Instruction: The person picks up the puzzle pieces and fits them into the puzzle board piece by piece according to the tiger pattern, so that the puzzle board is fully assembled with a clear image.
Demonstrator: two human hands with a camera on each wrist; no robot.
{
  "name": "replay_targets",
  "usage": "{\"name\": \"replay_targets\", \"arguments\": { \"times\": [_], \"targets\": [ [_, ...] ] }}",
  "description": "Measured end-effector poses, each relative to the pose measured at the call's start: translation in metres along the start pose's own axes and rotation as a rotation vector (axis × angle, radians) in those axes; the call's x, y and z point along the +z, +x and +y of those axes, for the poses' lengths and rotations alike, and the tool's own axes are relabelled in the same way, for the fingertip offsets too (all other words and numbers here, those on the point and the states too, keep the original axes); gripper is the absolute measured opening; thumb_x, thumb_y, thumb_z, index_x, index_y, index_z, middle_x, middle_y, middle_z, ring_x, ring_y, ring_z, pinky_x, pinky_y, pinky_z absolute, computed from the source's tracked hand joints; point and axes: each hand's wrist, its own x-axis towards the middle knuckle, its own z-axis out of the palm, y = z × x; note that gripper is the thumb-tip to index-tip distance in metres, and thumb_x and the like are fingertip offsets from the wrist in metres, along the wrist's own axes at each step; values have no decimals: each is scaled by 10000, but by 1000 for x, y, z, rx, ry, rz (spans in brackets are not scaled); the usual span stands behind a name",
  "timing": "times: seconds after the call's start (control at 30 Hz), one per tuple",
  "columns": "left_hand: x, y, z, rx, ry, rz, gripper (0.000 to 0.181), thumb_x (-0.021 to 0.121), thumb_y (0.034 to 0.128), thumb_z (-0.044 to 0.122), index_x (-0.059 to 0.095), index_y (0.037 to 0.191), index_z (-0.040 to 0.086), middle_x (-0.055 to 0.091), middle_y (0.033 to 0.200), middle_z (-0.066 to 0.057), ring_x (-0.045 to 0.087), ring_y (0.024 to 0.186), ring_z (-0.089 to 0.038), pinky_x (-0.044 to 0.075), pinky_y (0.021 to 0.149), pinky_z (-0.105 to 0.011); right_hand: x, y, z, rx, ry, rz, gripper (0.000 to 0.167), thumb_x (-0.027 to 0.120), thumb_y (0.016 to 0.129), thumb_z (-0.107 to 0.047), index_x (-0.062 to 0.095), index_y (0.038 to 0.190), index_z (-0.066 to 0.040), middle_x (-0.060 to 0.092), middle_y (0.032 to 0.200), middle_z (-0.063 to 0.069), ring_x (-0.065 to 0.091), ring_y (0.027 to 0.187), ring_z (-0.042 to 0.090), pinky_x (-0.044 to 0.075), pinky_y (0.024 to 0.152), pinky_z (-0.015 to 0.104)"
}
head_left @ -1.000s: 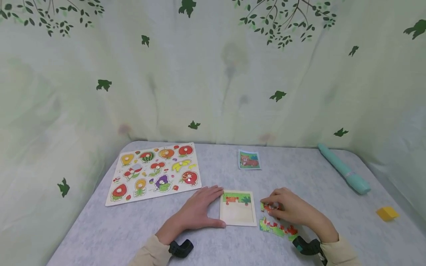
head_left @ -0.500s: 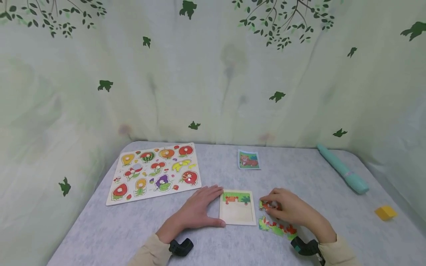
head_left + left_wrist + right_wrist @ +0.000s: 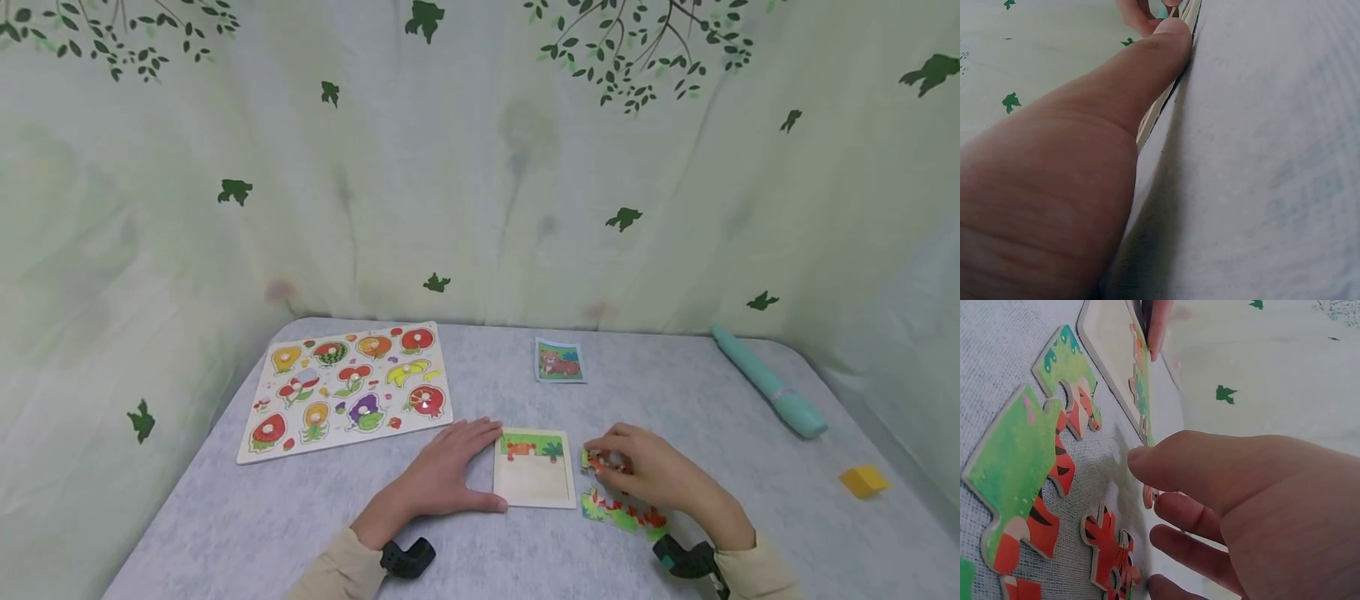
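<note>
A square wooden puzzle tray [image 3: 534,487] lies on the table, its top strip filled with green and orange pieces. At the tray's left side is my left hand [image 3: 446,475], fingers extended to the upper corner and thumb against the lower one. My right hand [image 3: 652,467] is just right of the tray. In the right wrist view its thumb and forefinger pinch a puzzle piece [image 3: 1149,495], mostly hidden by the fingers. Loose tiger-striped puzzle pieces [image 3: 1107,544] lie below and beside that hand; green-and-orange puzzle pieces [image 3: 622,515] form a row nearer me.
A fruit knob puzzle board [image 3: 352,387] sits at the back left. Behind the tray lies a small picture card [image 3: 560,361] of an animal. A teal tapered tube [image 3: 768,383] and a yellow block [image 3: 864,481] are on the right. A leaf-printed curtain [image 3: 480,167] stands behind the table.
Hardly anything differs. The right hand stays over the loose pieces beside the tray, and the left hand keeps its place. The whole head view has shifted slightly.
</note>
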Motion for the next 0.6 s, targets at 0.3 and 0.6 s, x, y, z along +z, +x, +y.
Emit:
{"name": "replay_targets", "arguments": {
  "times": [0.3, 0.6],
  "targets": [
    [0, -1, -2, 3, 10, 6, 1029, 731, 789, 747, 411, 1593, 191, 377, 1656, 24, 274, 1565, -198, 206, 1286, -514, -2, 3, -5, -11, -1, 8, 343, 752, 953, -216, 728, 1282, -120, 648, 1055, -50, 497, 720, -4, 497, 610, 191],
    [1, -1, -1, 2, 3, 0, 1031, 726, 788, 755, 410, 1594, 193, 374, 1657, 33, 270, 1566, -190, 203, 1287, -509, -2, 11, -17, -45, -29, 31, 328, 762, 944, -206, 739, 1264, -136, 663, 1067, -69, 567, 822, 83, 510, 660, 202]
  ]
}}
